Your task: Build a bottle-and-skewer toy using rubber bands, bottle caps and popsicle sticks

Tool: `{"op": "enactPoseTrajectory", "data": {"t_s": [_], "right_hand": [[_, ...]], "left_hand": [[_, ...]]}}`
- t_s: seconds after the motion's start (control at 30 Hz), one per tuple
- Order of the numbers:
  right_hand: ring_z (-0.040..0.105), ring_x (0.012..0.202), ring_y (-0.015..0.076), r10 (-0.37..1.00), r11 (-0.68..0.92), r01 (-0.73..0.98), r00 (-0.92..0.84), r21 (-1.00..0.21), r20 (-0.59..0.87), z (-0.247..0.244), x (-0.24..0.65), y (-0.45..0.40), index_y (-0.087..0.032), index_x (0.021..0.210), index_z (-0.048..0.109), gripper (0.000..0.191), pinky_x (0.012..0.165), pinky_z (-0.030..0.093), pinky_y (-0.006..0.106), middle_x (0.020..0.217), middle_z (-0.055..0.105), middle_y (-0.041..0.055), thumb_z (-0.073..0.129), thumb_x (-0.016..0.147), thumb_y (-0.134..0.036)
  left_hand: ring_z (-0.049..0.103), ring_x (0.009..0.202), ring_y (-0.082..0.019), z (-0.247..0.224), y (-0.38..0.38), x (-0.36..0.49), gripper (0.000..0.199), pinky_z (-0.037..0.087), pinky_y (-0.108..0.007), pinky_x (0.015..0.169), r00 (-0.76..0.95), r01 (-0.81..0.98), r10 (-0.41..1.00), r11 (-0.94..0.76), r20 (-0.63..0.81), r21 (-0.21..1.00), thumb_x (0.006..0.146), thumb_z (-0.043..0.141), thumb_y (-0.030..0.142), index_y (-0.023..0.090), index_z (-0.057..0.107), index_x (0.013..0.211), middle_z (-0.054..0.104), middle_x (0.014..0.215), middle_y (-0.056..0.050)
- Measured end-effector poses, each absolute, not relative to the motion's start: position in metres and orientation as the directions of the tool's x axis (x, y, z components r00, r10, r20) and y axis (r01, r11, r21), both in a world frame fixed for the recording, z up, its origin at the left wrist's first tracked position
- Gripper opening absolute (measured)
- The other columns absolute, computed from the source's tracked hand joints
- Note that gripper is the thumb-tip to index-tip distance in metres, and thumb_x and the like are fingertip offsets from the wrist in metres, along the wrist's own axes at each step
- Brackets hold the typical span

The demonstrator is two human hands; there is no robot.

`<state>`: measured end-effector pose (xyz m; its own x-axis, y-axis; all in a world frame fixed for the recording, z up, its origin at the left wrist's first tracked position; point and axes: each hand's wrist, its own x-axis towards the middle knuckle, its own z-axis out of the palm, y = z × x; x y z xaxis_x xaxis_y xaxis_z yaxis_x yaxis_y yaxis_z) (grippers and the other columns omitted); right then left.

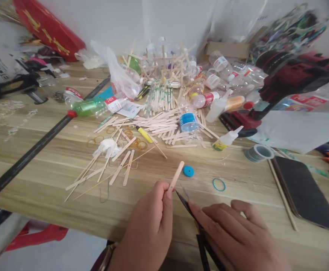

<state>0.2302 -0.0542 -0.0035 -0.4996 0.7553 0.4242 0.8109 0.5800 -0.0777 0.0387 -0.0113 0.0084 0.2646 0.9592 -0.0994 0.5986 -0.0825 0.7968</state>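
Note:
My left hand (153, 218) pinches a wooden craft stick (177, 175) between thumb and forefinger. The stick tilts up, with a small dark spot near its lower end. My right hand (234, 233) is closed around a black scissors-like tool (187, 205). Its dark tip comes up close to the base of the stick; whether they touch I cannot tell. Two black arms show below, and the palm hides part of the tool. Just beyond the hands lie a blue disc (188, 171) with a centre hole and a blue rubber band (219, 184).
Craft sticks (164, 126) pile up mid-table, before plastic bottles (206, 99). A yellow craft knife (144, 134), thin skewers (113, 173) and a glue bottle (226, 138) lie nearer. At right are a tape roll (259, 153), a phone (308, 192) and a red-black power tool (282, 82).

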Motion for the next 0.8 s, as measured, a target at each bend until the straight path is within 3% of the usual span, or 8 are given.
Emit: {"op": "enactPoseTrajectory", "data": {"t_s": [0.17,0.4,0.57,0.7,0.77,0.8], "right_hand": [[0.066,0.077,0.0153,0.766,0.575,0.816,-0.511,-0.06,0.39,-0.004,0.232,-0.055,-0.015,0.125,0.062,0.037,0.074,0.042,0.035,0.088,0.074,0.0048,0.032,0.102,-0.014],[0.064,0.072,0.0147,0.794,0.553,0.817,-0.457,-0.163,0.4,-0.008,0.23,-0.056,-0.016,0.128,0.06,0.037,0.075,0.04,0.034,0.081,0.071,0.0024,0.031,0.104,-0.014],[0.062,0.068,0.0143,0.846,0.527,0.723,-0.401,-0.446,0.351,-0.013,0.231,-0.053,-0.022,0.137,0.053,0.044,0.068,0.046,0.031,0.081,0.07,0.0015,0.044,0.096,-0.009],[0.062,0.061,0.0139,0.89,0.454,0.608,-0.343,-0.651,0.301,-0.012,0.233,-0.053,-0.022,0.133,0.057,0.047,0.061,0.051,0.028,0.07,0.066,-0.0003,0.046,0.09,-0.007],[0.063,0.061,0.0148,0.885,0.465,0.637,-0.345,-0.615,0.312,-0.009,0.241,-0.056,-0.022,0.132,0.058,0.044,0.06,0.052,0.027,0.071,0.066,0.0006,0.044,0.092,-0.01],[0.064,0.064,0.0156,0.872,0.488,0.685,-0.361,-0.541,0.33,-0.007,0.248,-0.057,-0.022,0.134,0.057,0.044,0.062,0.052,0.028,0.075,0.068,0.0019,0.044,0.093,-0.012]], "left_hand": [[0.068,0.069,-0.021,0.004,-0.013,0.039,0.027,0.047,-0.029,0.057,0.285,0.649,0.958,-0.167,-0.034,0.742,0.099,0.028,0.028,0.023,0.052,0.089,0.07,0.075,-0.003],[0.069,0.066,-0.02,-0.001,-0.013,0.039,0.023,0.046,-0.028,0.055,0.316,0.713,0.948,-0.269,0.045,0.648,0.1,0.03,0.022,0.024,0.05,0.088,0.068,0.072,-0.001],[0.067,0.061,-0.022,-0.007,-0.015,0.043,0.022,0.048,-0.03,0.052,0.389,0.765,0.888,-0.46,0.246,0.451,0.095,0.032,0.011,0.022,0.05,0.09,0.069,0.069,-0.003],[0.065,0.056,-0.023,-0.013,-0.012,0.039,0.025,0.048,-0.032,0.049,0.484,0.769,0.792,-0.588,0.372,0.25,0.093,0.031,0.004,0.019,0.05,0.098,0.067,0.067,-0.004],[0.066,0.058,-0.023,-0.016,-0.009,0.034,0.023,0.05,-0.031,0.051,0.452,0.785,0.807,-0.562,0.381,0.259,0.093,0.032,0.004,0.019,0.049,0.098,0.068,0.069,-0.004],[0.068,0.062,-0.022,-0.017,-0.006,0.031,0.022,0.051,-0.031,0.053,0.408,0.798,0.828,-0.528,0.384,0.29,0.094,0.033,0.005,0.019,0.049,0.1,0.069,0.072,-0.005]]}}
